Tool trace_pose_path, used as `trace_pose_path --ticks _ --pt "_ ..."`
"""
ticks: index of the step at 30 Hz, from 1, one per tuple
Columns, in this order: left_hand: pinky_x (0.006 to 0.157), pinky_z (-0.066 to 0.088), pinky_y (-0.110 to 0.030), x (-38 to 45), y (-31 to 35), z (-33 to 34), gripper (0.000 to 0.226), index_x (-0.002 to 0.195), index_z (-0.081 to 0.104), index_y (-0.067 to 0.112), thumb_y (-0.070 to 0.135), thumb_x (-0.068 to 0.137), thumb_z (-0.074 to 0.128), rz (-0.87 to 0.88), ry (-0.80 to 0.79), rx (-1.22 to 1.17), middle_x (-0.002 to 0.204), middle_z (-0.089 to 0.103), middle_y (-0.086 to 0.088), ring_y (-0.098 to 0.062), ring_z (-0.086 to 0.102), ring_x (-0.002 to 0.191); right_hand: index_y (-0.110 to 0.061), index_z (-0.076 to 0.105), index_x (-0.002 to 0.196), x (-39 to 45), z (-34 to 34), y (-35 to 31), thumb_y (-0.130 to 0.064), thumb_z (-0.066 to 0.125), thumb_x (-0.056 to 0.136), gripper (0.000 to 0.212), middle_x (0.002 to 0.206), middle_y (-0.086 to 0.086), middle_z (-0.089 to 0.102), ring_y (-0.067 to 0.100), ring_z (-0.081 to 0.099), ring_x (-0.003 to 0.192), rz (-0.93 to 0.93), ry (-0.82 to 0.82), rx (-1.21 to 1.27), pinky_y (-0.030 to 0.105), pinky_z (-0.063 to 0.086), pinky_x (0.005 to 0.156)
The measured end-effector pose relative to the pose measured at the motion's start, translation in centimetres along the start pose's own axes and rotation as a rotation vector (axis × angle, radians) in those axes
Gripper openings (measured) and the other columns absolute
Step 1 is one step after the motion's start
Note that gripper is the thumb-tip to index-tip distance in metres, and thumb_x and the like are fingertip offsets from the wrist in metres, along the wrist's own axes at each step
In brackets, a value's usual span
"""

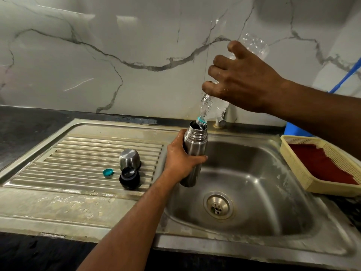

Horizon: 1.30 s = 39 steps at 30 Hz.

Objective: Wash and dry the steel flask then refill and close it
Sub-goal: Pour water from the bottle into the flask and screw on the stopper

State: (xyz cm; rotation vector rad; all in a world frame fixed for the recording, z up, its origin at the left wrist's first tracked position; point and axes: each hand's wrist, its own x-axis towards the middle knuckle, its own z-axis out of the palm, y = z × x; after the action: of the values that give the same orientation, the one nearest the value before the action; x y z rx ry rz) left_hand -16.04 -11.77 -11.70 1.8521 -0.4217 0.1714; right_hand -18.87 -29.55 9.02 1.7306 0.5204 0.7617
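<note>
My left hand (180,161) grips the steel flask (194,149) round its middle and holds it upright over the sink basin (244,173), mouth uncovered. My right hand (240,81) grips a clear plastic bottle (213,106), tipped neck-down, its teal-ringed mouth at the flask's opening; water runs into the flask. On the ribbed drainboard (78,159) stand the flask's steel cup lid (129,159) upside down, the black inner stopper (130,178) and the bottle's small teal cap (108,172).
A yellow plastic basket (304,173) holding a red cloth sits on the sink's right rim. The tap (222,119) stands behind the flask at the marble wall. A blue object shows at the right edge. Dark countertop surrounds the wet sink.
</note>
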Motion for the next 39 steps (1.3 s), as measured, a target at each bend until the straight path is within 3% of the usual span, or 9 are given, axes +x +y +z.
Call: trace_pose_path --ticks 3,7,14,18,32,35,39 --pt "0.092 0.051 -0.023 0.0 0.0 0.0 0.078 0.130 0.055 0.029 0.014 0.066 0.097 0.000 0.000 -0.004 0.121 0.066 0.013 -0.008 0.064 0.111 -0.012 0.050 0.129 0.1 -0.1 0.1 -0.016 0.056 0.098 0.031 0.115 0.017 0.064 0.034 0.058 0.115 0.013 -0.006 -0.008 0.055 0.037 0.108" --pt "0.096 0.053 -0.028 0.0 0.0 0.0 0.078 0.130 0.055 0.028 0.014 0.066 0.097 -0.005 -0.005 -0.006 0.121 0.067 0.013 -0.010 0.065 0.113 -0.012 0.051 0.127 0.2 -0.3 0.3 -0.015 0.057 0.098 0.029 0.114 0.017 0.064 0.034 0.059 0.114 0.016 0.007 -0.011 0.055 0.036 0.109" --pt "0.090 0.051 -0.020 0.1 -0.1 0.0 0.075 0.126 0.055 0.030 0.013 0.066 0.097 0.003 -0.013 -0.010 0.117 0.066 0.016 -0.007 0.064 0.109 -0.014 0.053 0.125 0.3 -0.6 0.7 -0.017 0.059 0.097 0.029 0.114 0.015 0.065 0.032 0.060 0.113 0.018 0.013 -0.048 0.053 0.037 0.107" --pt "0.080 0.044 -0.009 0.1 -0.1 -0.1 0.075 0.122 0.053 0.036 0.014 0.065 0.098 -0.009 -0.017 -0.013 0.109 0.063 0.022 0.005 0.060 0.097 -0.013 0.051 0.125 0.4 -0.6 0.9 -0.014 0.054 0.098 0.026 0.108 0.014 0.064 0.032 0.059 0.111 0.019 0.024 -0.069 0.054 0.038 0.107" --pt "0.072 0.041 -0.006 0.1 -0.1 -0.2 0.072 0.119 0.051 0.037 0.013 0.067 0.096 -0.018 -0.026 0.000 0.103 0.060 0.025 0.012 0.056 0.091 -0.014 0.050 0.122 0.8 -0.8 0.9 -0.013 0.053 0.100 0.022 0.111 0.014 0.065 0.032 0.059 0.111 -0.033 0.034 -0.166 0.054 0.038 0.108" --pt "0.074 0.041 -0.005 0.1 -0.1 -0.3 0.073 0.120 0.051 0.037 0.013 0.068 0.096 -0.015 -0.023 0.001 0.104 0.060 0.025 0.012 0.056 0.092 -0.012 0.050 0.121 1.1 -0.9 0.6 -0.010 0.048 0.099 0.023 0.112 0.015 0.064 0.032 0.059 0.112 -0.069 0.032 -0.169 0.056 0.036 0.110" --pt "0.075 0.041 -0.006 0.2 -0.1 -0.3 0.073 0.120 0.051 0.037 0.014 0.067 0.097 -0.012 -0.017 -0.001 0.105 0.060 0.024 0.011 0.057 0.093 -0.011 0.050 0.118 1.4 -0.9 0.2 -0.004 0.021 0.096 0.037 0.108 0.015 0.062 0.034 0.058 0.109 -0.114 0.057 -0.166 0.057 0.035 0.111"
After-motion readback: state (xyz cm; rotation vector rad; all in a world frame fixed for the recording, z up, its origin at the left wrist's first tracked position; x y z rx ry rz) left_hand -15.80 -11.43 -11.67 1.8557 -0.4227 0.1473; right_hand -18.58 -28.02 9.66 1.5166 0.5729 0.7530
